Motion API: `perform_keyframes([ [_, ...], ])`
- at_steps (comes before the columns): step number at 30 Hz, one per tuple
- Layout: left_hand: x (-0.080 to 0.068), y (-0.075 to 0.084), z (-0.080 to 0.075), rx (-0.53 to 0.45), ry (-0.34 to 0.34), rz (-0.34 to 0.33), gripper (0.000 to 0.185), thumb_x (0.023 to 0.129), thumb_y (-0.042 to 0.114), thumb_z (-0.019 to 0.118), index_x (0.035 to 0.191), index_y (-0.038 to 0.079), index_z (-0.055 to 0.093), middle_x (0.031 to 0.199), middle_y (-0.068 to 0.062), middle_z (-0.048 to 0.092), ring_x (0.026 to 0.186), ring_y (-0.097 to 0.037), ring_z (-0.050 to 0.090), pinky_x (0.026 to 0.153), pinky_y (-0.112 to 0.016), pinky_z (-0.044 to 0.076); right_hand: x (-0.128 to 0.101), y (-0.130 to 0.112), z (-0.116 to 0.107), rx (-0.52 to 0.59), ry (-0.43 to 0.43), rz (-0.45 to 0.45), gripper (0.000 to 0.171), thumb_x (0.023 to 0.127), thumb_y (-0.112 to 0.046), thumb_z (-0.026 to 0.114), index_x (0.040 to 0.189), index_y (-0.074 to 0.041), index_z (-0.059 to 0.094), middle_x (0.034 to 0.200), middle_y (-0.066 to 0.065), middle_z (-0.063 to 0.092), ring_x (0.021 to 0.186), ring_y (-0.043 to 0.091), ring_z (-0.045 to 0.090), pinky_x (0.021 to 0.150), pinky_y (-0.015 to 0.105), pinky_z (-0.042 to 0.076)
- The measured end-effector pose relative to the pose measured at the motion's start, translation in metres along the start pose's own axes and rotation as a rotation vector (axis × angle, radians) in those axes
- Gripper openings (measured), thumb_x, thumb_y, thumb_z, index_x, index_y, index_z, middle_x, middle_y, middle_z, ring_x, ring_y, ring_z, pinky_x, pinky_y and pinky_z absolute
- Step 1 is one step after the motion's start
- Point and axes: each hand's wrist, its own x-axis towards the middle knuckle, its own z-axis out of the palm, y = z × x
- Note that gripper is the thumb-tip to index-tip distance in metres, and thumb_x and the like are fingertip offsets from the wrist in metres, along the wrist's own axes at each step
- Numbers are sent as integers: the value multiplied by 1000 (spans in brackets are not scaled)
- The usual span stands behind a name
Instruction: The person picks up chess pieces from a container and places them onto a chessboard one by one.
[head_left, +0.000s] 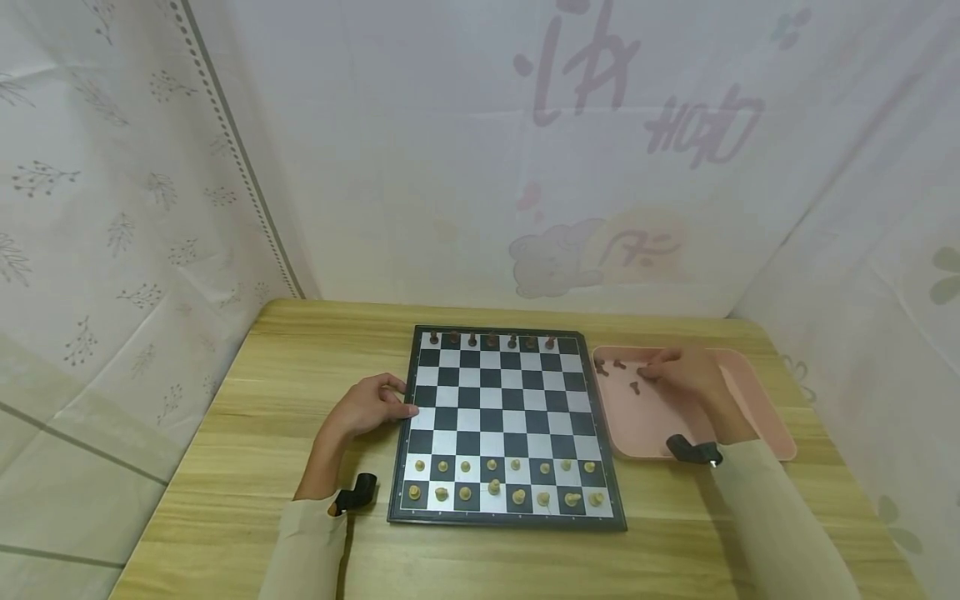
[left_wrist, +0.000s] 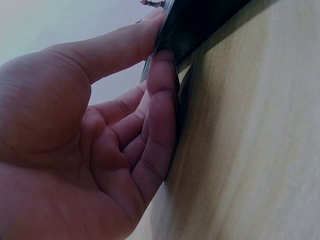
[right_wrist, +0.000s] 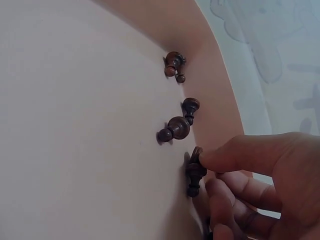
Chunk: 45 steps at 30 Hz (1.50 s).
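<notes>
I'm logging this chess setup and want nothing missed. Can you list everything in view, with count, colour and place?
Table: one, light wood, under everything.
Board: one, black and white, table centre.
Dark pieces: seven, brown, board's far row.
Light pieces: about sixteen, cream, board's two near rows.
Tray: one, pink, right of board.
Loose pieces: at least four, brown, in tray.
Curtains: white, patterned, around table.
Left hand: touches board's left edge.
Right hand: in tray, pinches a brown piece.

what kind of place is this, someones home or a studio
Probably a small staged recording booth rather than a lived-in room: printed white cloth hangs on all sides of a bare wooden table, which bears only a chessboard and a pink tray of dark pieces.
</notes>
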Motion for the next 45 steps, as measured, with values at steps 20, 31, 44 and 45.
perform_keyframes([
  [20, 1, 0, 0, 4, 6, -6, 46, 91, 21, 93, 124, -2, 69, 91, -10, 68, 85, -26, 59, 76, -37, 45, 2, -4, 9, -51, -39, -72, 25, 93, -21, 87, 107, 0, 83, 111, 18, 79, 104, 37, 65, 83, 40, 49],
  [31, 1, -1, 0, 4, 7, 0, 46, 91, 21, 93, 124, -2, 70, 90, -10, 68, 84, -26, 59, 75, -36, 46, 4, -1, 3, -25, -13, -81, 27, 92, -25, 89, 109, -4, 84, 111, 16, 79, 106, 34, 63, 85, 41, 47],
  [44, 1, 0, 1, 7, 5, -4, 46, 91, 21, 92, 124, -2, 69, 91, -10, 68, 84, -26, 59, 76, -37, 46, 0, -22, -3, 64, -27, -42, 44, 101, -28, 81, 130, 4, 74, 134, 31, 69, 114, 42, 65, 82, 37, 54],
  [45, 1, 0, 1, 6, 5, -4, 46, 91, 21, 92, 124, -1, 69, 91, -10, 68, 84, -26, 59, 76, -37, 46, 0, -24, -3, 76, -25, -48, 43, 102, -27, 80, 131, 5, 74, 133, 31, 69, 113, 41, 66, 81, 36, 56],
])
